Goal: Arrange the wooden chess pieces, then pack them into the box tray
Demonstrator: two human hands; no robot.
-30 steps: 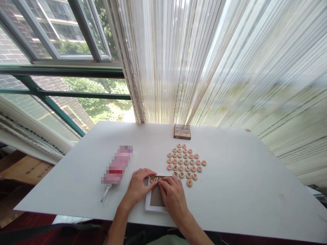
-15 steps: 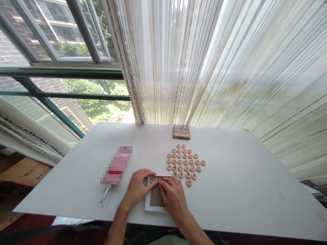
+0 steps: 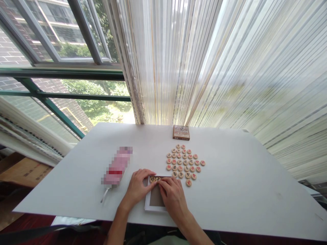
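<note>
An open shallow box [image 3: 156, 200] with a white rim and a brown inside lies near the table's front edge. Two round Chinese chess pieces with dark characters, one of them a general piece [image 3: 153, 179], sit side by side in its back left corner. My left hand [image 3: 138, 186] holds the box's left side, fingers curled at the back corner and thumb by the pieces. Across the box's right part lies my right hand [image 3: 174, 195], its bent fingertips closed on the second chess piece [image 3: 158, 178], which they partly cover.
Several loose chess pieces [image 3: 185, 162], red and black, lie in rows beyond the box to the right. A closed printed box [image 3: 181, 132] stands at the back edge. A blurred pink packet [image 3: 117, 166] lies left on the white table [image 3: 242, 183]. Curtains [image 3: 168, 68] hang behind.
The second piece has shifted slightly left, closer against the general piece, with my right fingertips moving along. My left hand stays in place.
</note>
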